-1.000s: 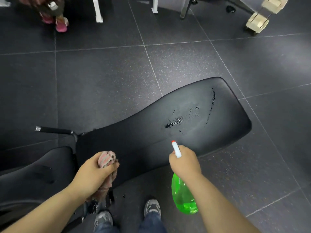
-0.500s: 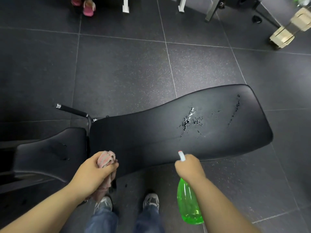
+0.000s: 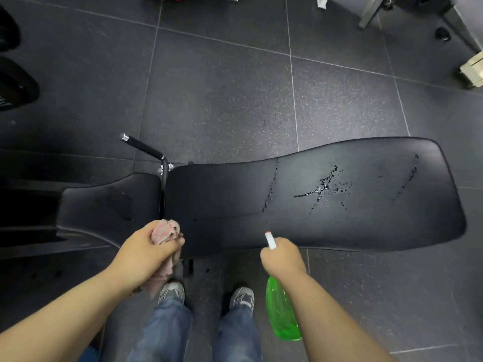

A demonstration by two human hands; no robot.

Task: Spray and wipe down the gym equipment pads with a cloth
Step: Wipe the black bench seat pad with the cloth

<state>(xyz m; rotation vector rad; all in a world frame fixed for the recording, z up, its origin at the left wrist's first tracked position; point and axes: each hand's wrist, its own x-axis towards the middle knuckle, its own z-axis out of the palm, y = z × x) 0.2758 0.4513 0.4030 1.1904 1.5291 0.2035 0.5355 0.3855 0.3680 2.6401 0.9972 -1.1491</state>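
Note:
A long black bench pad [image 3: 366, 220] lies across the middle, with wet spray splashes and streaks [image 3: 324, 188] on it. A smaller black seat pad [image 3: 104, 202] sits to its left. My left hand [image 3: 145, 253] grips a bunched pink cloth [image 3: 164, 229] at the near edge between the two pads. My right hand [image 3: 283, 257] holds a green spray bottle [image 3: 281, 314] by its neck, its white red-tipped nozzle [image 3: 270, 240] pointing at the long pad's near edge.
A black handle bar [image 3: 142, 146] sticks up at the joint between the pads. My two shoes [image 3: 206, 295] stand on the dark tiled floor just below the bench. Metal legs [image 3: 368, 14] and a cream wheeled object [image 3: 473, 71] stand at the top right.
A new thin line of droplets has appeared on the long pad left of the main splash. The view has shifted left along the bench. Both hands keep their grips.

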